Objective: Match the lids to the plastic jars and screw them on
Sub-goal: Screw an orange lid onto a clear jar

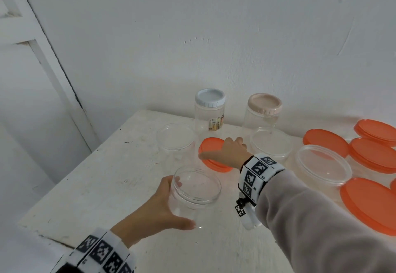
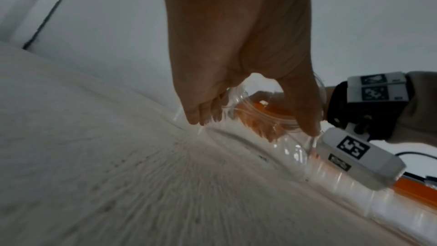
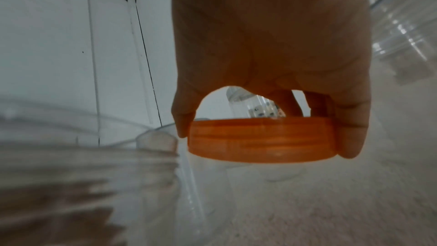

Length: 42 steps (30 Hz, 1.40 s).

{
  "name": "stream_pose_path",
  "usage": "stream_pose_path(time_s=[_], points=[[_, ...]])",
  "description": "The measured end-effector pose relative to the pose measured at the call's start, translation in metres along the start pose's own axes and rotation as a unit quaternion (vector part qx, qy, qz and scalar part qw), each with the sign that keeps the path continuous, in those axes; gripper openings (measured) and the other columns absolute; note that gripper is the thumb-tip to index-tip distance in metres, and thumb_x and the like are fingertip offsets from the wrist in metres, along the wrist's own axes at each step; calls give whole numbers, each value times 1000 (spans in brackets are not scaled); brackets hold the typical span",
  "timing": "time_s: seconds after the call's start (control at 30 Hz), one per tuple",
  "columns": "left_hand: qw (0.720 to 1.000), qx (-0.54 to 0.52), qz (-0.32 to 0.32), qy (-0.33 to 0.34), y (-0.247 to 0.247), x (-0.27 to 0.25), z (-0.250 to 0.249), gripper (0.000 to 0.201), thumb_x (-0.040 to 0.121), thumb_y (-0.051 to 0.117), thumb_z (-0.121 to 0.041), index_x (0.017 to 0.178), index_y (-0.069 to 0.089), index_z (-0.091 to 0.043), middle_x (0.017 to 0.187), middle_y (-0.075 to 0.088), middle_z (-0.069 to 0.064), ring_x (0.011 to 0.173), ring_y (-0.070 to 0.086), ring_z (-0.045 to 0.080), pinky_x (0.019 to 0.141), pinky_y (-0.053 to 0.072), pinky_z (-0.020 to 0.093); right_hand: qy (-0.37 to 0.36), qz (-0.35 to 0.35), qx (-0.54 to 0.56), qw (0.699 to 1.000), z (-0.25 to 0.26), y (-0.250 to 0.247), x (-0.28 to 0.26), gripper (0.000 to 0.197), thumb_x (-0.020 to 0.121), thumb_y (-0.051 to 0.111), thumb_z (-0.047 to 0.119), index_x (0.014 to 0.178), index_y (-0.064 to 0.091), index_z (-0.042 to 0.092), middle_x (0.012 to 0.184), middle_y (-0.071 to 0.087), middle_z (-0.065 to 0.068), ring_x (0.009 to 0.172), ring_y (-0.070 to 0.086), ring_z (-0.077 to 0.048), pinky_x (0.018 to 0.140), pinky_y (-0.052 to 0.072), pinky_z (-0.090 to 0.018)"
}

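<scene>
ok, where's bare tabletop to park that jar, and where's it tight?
Free: the table's left side, between its left edge and the open jar the left hand holds; also the near strip below that jar. Crowded: the right, packed with orange lids and open jars, and the back by the two capped jars.

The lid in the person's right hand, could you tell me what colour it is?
Orange. The lid, gripped by the right hand, shows best in the right wrist view.
</scene>
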<state>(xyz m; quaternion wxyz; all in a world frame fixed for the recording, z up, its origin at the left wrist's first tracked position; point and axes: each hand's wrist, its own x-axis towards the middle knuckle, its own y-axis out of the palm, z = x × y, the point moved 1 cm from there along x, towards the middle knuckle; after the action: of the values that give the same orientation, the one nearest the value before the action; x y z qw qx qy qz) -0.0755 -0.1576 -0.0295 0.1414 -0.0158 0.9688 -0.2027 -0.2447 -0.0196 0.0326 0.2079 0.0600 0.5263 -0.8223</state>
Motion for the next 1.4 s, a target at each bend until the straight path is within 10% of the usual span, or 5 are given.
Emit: stream_pose_path(time_s=[0.27,0.6,0.8,0.97,1.4], points=[[999,34,17,12,21,12,1,119,48,86,-49,138,9,-39,139,23,-23,126,28,-6,82,30,-1,-30,33,-5,999,-22,-10,3,115,64,65,76,146,25,7,144,26,-13,129,37,-34,95,38,-42],[999,31,19,10,33,11,-26,114,57,88,-27,142,11,-30,142,22,-14,134,24,7,113,30,30,-134,38,-59,989,-21,-21,-17,102,68,66,69,146,25,17,137,29,-6,126,33,-30,92,41,-43],[994,-21,52,94,40,1,-49,70,72,75,10,110,38,-35,100,50,-52,97,49,-26,73,42,-1,-210,109,-145,961,-15,-32,-40,105,68,70,67,149,19,25,140,27,-1,126,35,-24,100,42,-46],[993,-74,28,85,42,5,-43,74,73,77,5,114,37,-40,114,54,-23,94,52,-25,72,44,2,-243,142,-200,938,-14,-29,-52,104,67,73,63,149,19,29,141,27,4,128,32,-21,102,41,-46],[998,-6,-41,50,51,15,-29,95,64,88,-26,136,25,-36,129,47,-17,117,50,5,93,44,20,-264,175,-250,915,-17,-26,-58,102,67,78,52,148,19,35,138,28,5,127,30,-21,100,42,-47]])
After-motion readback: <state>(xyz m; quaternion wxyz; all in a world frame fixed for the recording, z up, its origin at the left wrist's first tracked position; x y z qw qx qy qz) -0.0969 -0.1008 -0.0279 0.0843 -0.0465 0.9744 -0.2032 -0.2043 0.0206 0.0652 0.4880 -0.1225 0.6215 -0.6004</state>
